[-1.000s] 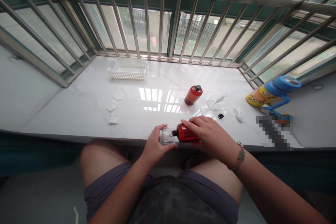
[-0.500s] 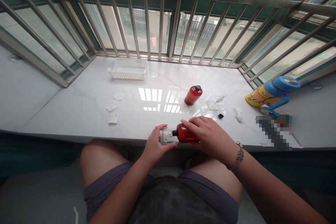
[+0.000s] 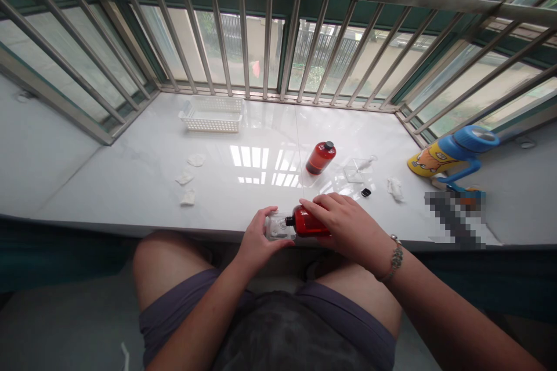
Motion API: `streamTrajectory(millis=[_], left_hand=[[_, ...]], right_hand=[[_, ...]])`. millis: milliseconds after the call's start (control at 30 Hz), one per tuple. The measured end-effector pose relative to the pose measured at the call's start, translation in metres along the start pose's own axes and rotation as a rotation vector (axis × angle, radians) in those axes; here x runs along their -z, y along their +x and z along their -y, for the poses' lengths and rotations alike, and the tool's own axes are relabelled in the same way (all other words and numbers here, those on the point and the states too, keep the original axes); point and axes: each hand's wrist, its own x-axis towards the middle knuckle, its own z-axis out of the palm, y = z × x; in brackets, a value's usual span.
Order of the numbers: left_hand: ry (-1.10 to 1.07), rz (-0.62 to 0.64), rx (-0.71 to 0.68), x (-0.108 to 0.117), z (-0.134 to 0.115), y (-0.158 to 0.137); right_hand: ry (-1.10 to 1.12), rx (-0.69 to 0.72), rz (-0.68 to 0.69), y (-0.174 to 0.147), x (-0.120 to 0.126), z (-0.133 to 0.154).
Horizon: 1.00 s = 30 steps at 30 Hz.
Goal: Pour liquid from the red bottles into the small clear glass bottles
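At the counter's front edge my left hand (image 3: 259,240) is curled round a small clear glass bottle (image 3: 275,226). My right hand (image 3: 343,223) grips a red bottle (image 3: 306,221) that lies tilted almost flat, its dark uncapped neck pointing left over the mouth of the clear one. Whether liquid is flowing between them I cannot tell. Behind them stands a second red bottle (image 3: 321,159) with a dark cap on. A small black cap (image 3: 365,192) lies on the counter beyond my right hand. Near it is a clear square item with a white-tipped stem (image 3: 357,169).
A white perforated basket (image 3: 212,116) sits at the back left of the glossy white counter (image 3: 143,156). Several crumpled tissue pieces (image 3: 187,197) lie at the left, another tissue (image 3: 395,189) at the right. A blue and yellow water bottle (image 3: 448,153) stands far right. Metal bars (image 3: 270,40) close the back.
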Motion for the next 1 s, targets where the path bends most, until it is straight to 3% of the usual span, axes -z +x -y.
streamTrajectory(millis=[1000], left_hand=[[0.032,-0.003,-0.019,0.0011,0.0023,0.0005]], right_hand=[[-0.024,0.002,0.006,0.0032,0.0035,0.0035]])
